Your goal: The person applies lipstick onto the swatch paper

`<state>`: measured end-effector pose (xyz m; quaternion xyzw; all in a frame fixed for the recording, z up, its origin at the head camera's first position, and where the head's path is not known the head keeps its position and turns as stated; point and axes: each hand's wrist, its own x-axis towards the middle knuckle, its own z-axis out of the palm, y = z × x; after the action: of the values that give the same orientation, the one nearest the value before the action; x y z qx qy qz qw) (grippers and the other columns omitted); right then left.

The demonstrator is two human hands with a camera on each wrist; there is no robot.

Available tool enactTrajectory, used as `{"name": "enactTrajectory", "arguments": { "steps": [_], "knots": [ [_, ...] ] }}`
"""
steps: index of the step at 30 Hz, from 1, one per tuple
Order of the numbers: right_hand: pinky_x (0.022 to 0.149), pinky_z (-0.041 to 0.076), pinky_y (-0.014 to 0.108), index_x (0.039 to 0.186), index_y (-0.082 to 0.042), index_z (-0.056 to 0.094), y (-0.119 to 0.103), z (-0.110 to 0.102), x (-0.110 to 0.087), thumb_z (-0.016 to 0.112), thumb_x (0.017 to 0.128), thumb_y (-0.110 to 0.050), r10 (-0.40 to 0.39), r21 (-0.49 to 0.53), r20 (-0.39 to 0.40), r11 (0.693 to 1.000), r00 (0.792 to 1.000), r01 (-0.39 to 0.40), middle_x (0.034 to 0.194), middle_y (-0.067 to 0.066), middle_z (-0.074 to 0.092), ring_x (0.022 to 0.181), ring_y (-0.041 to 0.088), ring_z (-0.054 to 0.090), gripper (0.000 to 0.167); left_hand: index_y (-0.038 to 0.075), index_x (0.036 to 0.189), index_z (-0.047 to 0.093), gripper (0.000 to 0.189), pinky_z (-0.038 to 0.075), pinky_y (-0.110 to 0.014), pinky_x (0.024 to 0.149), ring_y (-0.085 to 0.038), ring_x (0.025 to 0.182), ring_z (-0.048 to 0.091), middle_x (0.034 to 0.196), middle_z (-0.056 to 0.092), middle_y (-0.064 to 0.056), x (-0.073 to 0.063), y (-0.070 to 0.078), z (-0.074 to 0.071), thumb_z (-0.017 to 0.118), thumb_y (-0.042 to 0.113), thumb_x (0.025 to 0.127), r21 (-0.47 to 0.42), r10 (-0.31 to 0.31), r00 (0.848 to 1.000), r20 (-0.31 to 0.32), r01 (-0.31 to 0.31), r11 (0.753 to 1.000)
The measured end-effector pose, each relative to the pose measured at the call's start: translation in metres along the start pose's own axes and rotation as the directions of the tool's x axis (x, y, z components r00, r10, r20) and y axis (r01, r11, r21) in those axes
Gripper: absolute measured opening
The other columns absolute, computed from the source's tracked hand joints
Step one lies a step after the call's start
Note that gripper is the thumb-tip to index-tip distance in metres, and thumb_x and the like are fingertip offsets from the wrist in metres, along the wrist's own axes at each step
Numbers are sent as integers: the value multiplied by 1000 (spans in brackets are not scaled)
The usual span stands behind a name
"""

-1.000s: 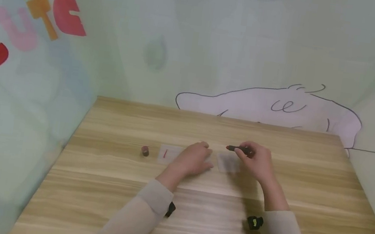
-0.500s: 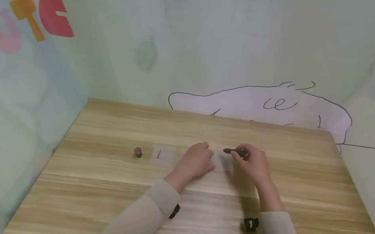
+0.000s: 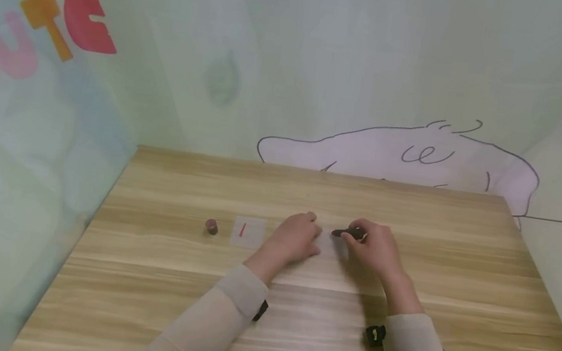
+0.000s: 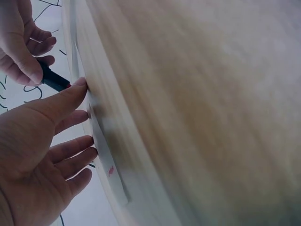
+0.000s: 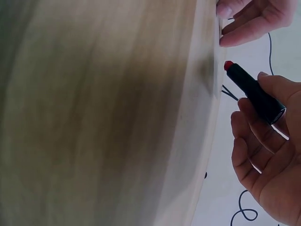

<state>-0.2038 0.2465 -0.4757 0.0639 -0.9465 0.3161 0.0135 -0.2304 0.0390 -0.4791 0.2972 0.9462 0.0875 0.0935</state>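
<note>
At right wrist: black stick (image 5: 248, 86), red tip (image 5: 228, 65) | head only: small cylinder (image 3: 211, 226)

From my feed: wood-grain table (image 3: 155, 302), pale printed wall (image 3: 305, 83) behind it. Across table, left to right, I log: small reddish cylindrical cap (image 3: 211, 226); flat white square card with red stroke (image 3: 253, 234); person's left hand (image 3: 293, 239); another flat white square card (image 3: 326, 248), partly hidden; person's right hand (image 3: 376, 246). Black cylindrical marker (image 3: 346, 232) in right hand, tip over that latter card, just right of left hand.
</note>
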Motion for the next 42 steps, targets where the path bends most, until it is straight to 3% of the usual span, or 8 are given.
{"name": "enactTrajectory", "arguments": {
  "steps": [11,21,31,36,42],
  "knots": [
    [65,48,36,108,-5,72,-1,3,3,74,93,-28,5,-44,-9,999,1000,-5,92,11,72,73,21,62,27,11,129,69,45,43,-37,109,-26,124,57,139,58,-12,2,1,0,74,37,93,-14,3,1000,4,-3,1000],
    [65,49,37,107,-5,73,-1,6,2,75,93,-26,3,-71,17,997,1000,-2,93,10,73,72,20,62,26,10,129,69,45,44,-36,107,-24,118,58,133,60,-10,2,1,1,74,37,93,-21,0,1000,10,0,1000],
    [66,51,38,91,-9,75,1,4,-4,79,88,-22,-63,-59,50,996,997,66,85,6,73,69,18,61,14,10,127,70,44,43,-37,109,-26,122,57,137,58,-12,2,-1,0,75,37,92,-25,-16,1000,13,16,1000],
    [75,54,45,90,-8,76,0,0,-5,80,87,-22,-106,-60,86,992,991,111,88,6,74,78,21,65,15,11,126,70,44,46,-36,105,-24,117,59,133,59,-11,3,-2,-1,75,38,92,-14,-14,1000,21,14,1000],
    [75,54,45,91,-8,76,0,1,-7,80,87,-23,-109,-65,97,991,989,116,89,5,74,78,21,65,16,11,126,70,44,46,-36,104,-23,114,59,131,60,-10,3,-2,0,76,37,92,-22,-11,1000,24,12,1000]
  ]
}}
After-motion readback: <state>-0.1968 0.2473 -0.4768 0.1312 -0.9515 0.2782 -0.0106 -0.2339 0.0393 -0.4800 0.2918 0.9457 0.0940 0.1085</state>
